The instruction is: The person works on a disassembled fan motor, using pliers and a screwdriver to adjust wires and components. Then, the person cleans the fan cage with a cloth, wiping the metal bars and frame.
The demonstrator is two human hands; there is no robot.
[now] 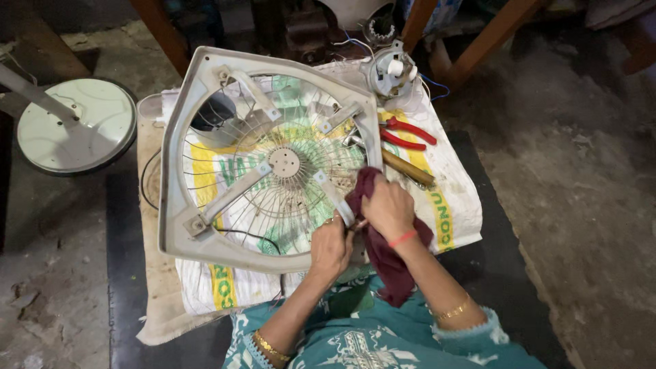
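Observation:
A pale grey fan frame [179,157] with a wire guard grille lies flat on a printed white sack [451,205]. My left hand [331,247] grips the frame's near rim, close to a diagonal bracket. My right hand [388,208] presses a dark maroon cloth [389,263] against that same bracket and rim. The cloth hangs down over my right wrist toward my lap.
Red-handled pliers [410,130] and a wooden-handled tool [408,169] lie on the sack right of the frame. A small fan motor [391,70] with wires sits at the far edge. A round white stand base [76,125] rests on the floor at left. Wooden furniture legs stand behind.

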